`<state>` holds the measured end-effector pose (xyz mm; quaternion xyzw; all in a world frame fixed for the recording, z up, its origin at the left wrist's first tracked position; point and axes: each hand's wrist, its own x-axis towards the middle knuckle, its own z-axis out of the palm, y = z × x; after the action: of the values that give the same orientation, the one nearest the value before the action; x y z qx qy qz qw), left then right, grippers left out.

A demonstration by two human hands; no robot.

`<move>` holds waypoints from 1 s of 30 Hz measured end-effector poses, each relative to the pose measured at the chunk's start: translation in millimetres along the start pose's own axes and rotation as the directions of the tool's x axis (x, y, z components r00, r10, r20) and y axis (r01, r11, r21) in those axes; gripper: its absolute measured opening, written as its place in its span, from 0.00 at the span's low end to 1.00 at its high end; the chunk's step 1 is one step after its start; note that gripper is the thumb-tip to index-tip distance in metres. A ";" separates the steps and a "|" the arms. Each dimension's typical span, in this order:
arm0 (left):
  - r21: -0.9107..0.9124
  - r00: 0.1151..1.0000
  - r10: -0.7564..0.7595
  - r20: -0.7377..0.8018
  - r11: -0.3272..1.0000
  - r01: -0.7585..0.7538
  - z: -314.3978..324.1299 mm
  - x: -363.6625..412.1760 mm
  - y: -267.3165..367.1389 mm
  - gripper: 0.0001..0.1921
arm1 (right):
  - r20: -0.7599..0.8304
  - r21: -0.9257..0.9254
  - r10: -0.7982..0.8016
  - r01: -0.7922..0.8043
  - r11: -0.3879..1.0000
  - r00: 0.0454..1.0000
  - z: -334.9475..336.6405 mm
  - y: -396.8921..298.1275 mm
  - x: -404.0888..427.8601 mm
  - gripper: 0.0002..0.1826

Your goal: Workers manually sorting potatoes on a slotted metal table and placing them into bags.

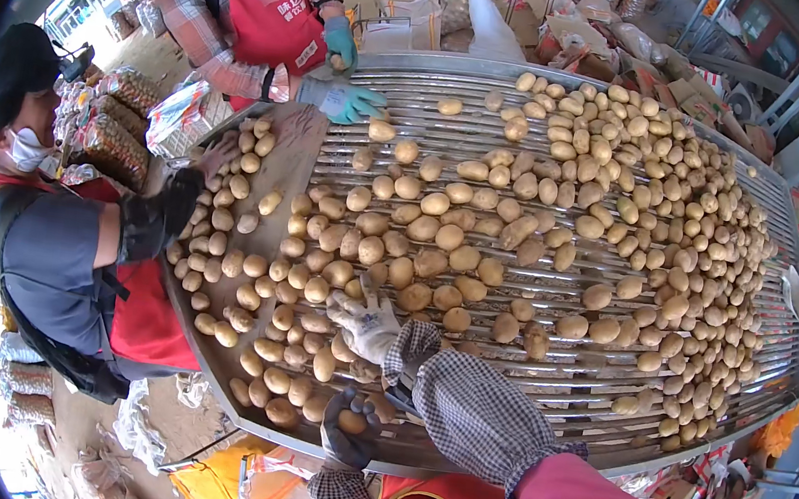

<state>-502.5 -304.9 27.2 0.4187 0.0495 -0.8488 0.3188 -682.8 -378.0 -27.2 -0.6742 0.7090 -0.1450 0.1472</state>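
Many potatoes (449, 237) lie across a slatted metal sorting table (547, 390). My right hand (366, 321), in a pale dirty glove, reaches over the potatoes near the table's middle, fingers spread on or just above them; whether it grips one cannot be told. At the near edge, my left hand (350, 425), in a dark-coated glove, has its fingers curled around a potato (352, 422). Checked sleeve covers reach both wrists. More potatoes are heaped at the right side of the slats, and others lie on the flat metal end (293, 137) at the left.
A person (67, 244) at the left end reaches onto the table. Another person (257, 11) in a red apron works across it, gloved hands at the far edge. Filled mesh sacks (111, 136) stand behind them. An orange bag (217, 483) hangs below the near edge.
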 end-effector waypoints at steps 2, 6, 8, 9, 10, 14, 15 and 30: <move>0.004 1.000 0.005 0.022 1.000 -0.005 2.4 4.2 19.4 0.12 | 0.199 0.219 -0.012 -0.032 0.975 0.980 -28.3 -21.8 0.3 0.26; -0.003 0.984 -0.084 0.154 0.996 0.086 21.8 30.6 34.1 0.10 | -0.185 0.286 -0.081 0.133 0.949 0.979 -57.4 12.3 -58.1 0.24; 0.054 0.977 -0.142 0.158 0.989 0.135 30.1 42.2 40.1 0.08 | -0.296 0.255 0.112 -0.034 0.966 0.949 -75.5 46.9 -71.6 0.23; 0.052 0.977 -0.143 0.156 0.989 0.136 29.4 50.1 42.2 0.08 | -0.314 0.256 0.235 -0.157 0.954 0.920 -81.7 65.8 -68.9 0.23; 0.061 0.962 -0.161 0.219 0.987 0.151 24.8 61.0 44.7 0.11 | -0.341 0.235 0.256 -0.181 0.955 0.905 -91.7 78.0 -58.7 0.23; 0.113 0.933 -0.208 0.294 0.977 0.182 53.1 81.0 41.3 0.18 | -0.305 0.061 0.279 -0.273 0.960 0.911 -113.5 130.5 4.1 0.28; 0.146 0.931 -0.214 0.295 0.973 0.178 68.5 81.9 32.6 0.18 | -0.304 -0.022 0.360 -0.384 0.923 0.882 -90.9 167.3 15.8 0.32; -0.023 0.933 -0.037 0.359 0.999 0.048 104.2 116.0 55.8 0.15 | -0.100 0.512 -0.095 0.134 0.848 0.990 -64.5 73.4 24.9 0.24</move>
<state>-592.5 -443.6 18.4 0.2508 0.0129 -0.9168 0.3105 -777.2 -398.8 1.8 -0.6453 0.6072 -0.3626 0.2889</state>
